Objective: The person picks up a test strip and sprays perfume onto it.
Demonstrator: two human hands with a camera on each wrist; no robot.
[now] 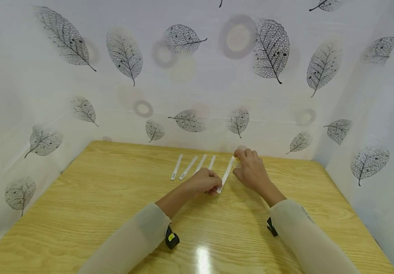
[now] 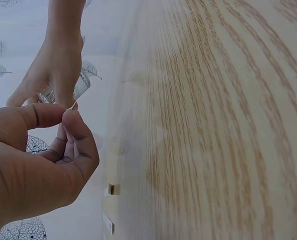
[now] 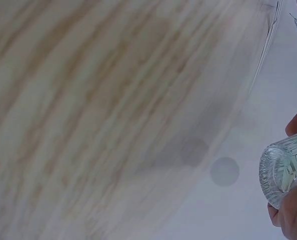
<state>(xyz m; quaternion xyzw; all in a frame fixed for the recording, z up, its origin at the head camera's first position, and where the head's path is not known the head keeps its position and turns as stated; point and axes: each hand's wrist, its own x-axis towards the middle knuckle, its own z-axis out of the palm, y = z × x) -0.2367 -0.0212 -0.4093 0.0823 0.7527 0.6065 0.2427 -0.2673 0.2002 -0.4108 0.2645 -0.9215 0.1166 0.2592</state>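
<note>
My left hand point(image 1: 205, 182) pinches the near, printed end of a white paper strip point(image 1: 227, 172) between thumb and fingertips. In the left wrist view the left hand point(image 2: 48, 160) shows thumb and forefinger meeting on the strip's thin edge point(image 2: 72, 106). At the strip's far end, my right hand point(image 1: 252, 171) grips a small clear glass bottle point(image 3: 281, 170) with ribbed sides, which looks like a perfume bottle. A yellowish part point(image 1: 237, 159) of it shows beside the fingers in the head view. The fingers hide most of the bottle.
Several more white strips point(image 1: 176, 167) lie side by side on the wooden table point(image 1: 121, 205), left of the hands and towards its back edge. A leaf-patterned curtain point(image 1: 197, 83) stands behind the table and along both sides. Each wrist wears a black camera strap point(image 1: 171, 238).
</note>
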